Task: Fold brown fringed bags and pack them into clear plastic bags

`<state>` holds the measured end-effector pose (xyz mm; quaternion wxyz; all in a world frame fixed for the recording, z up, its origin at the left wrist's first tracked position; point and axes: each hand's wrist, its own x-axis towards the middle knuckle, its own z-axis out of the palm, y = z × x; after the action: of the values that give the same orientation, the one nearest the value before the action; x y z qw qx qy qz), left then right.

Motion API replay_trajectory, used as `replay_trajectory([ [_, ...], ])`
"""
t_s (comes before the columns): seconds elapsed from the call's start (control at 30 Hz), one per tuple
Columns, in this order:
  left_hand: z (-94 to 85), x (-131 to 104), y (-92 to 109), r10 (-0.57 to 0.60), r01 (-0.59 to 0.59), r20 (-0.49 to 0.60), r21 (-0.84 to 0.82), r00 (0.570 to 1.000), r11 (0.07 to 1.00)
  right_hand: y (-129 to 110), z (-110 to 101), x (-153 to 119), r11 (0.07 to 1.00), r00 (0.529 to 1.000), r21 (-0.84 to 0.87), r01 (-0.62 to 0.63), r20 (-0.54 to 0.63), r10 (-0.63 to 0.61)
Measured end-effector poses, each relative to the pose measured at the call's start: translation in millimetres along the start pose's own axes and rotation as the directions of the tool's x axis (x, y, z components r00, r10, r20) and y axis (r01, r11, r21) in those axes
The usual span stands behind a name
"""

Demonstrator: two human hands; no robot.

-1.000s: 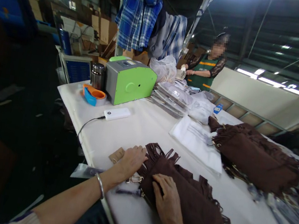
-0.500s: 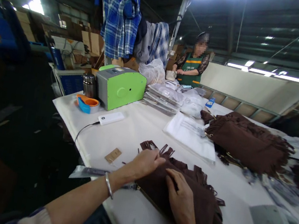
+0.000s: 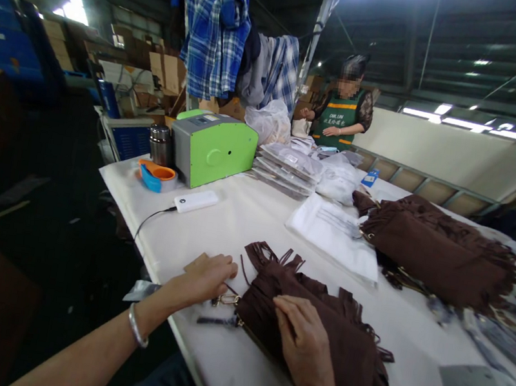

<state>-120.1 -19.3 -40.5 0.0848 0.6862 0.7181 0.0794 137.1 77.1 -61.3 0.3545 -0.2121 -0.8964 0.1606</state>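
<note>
A dark brown fringed bag (image 3: 333, 335) lies on the white table, its zipped edge facing me. My right hand (image 3: 306, 341) rests on the bag, fingers stretched out and close together, holding nothing. Just left of the bag, my left hand (image 3: 207, 280) is closed with its fingers curled down; what they grip is hidden. Beside those fingers a gold-coloured metal clasp (image 3: 227, 299) sits at the bag's end. A brown card tag (image 3: 196, 263) shows partly behind the left hand. Below the clasp lies a dark zip pull in a clear wrap (image 3: 218, 321).
More brown fringed bags (image 3: 445, 249) lie at the right, by a white plastic bag (image 3: 334, 234). A green and grey machine (image 3: 218, 151), a tape roll holder (image 3: 157, 176) and a white power bank (image 3: 196, 201) stand at the left. A co-worker (image 3: 341, 115) stands behind the table.
My left hand has moved left off the bag's fringed end to beside the tag and clasp. My right hand stays on the bag. The view has shifted slightly.
</note>
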Motion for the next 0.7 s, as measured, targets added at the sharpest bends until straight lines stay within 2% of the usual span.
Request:
replay_trajectory([
  [0.07,4.1,0,-1,0.017,-0.017,0.017,0.018,1.000,1.000,-2,6,6,0.999,0.998,-0.035,0.007,0.069,-0.005],
  [0.1,5.3,2,-1,0.026,-0.026,0.027,0.019,0.999,0.999,1,7,9,0.998,0.997,-0.057,-0.032,0.075,0.037],
  [0.17,5.9,6,-3,0.041,-0.042,0.048,0.011,0.998,0.999,9,7,17,0.977,0.978,-0.094,-0.192,0.070,0.198],
  [0.27,5.0,11,-8,0.052,-0.052,0.078,-0.003,0.996,0.999,22,5,31,0.889,0.878,-0.150,-0.433,0.155,0.454],
  [0.33,3.6,13,-9,0.045,-0.045,0.075,0.001,0.996,0.999,27,6,41,0.850,0.820,-0.183,-0.494,0.226,0.525],
  [0.4,0.9,12,-6,0.025,-0.026,0.043,0.011,0.999,1.000,30,9,51,0.833,0.790,-0.196,-0.517,0.266,0.553],
  [0.53,-5.4,8,18,0.043,-0.043,-0.041,-0.004,0.998,0.999,38,12,67,0.789,0.704,-0.162,-0.592,0.371,0.605],
  [0.6,-4.1,7,37,0.123,-0.125,-0.075,-0.025,0.990,0.992,45,10,73,0.758,0.644,-0.133,-0.639,0.447,0.621],
  [0.7,7.9,7,71,0.257,-0.259,-0.090,-0.012,0.962,0.966,54,6,78,0.714,0.559,-0.117,-0.691,0.539,0.630],
])
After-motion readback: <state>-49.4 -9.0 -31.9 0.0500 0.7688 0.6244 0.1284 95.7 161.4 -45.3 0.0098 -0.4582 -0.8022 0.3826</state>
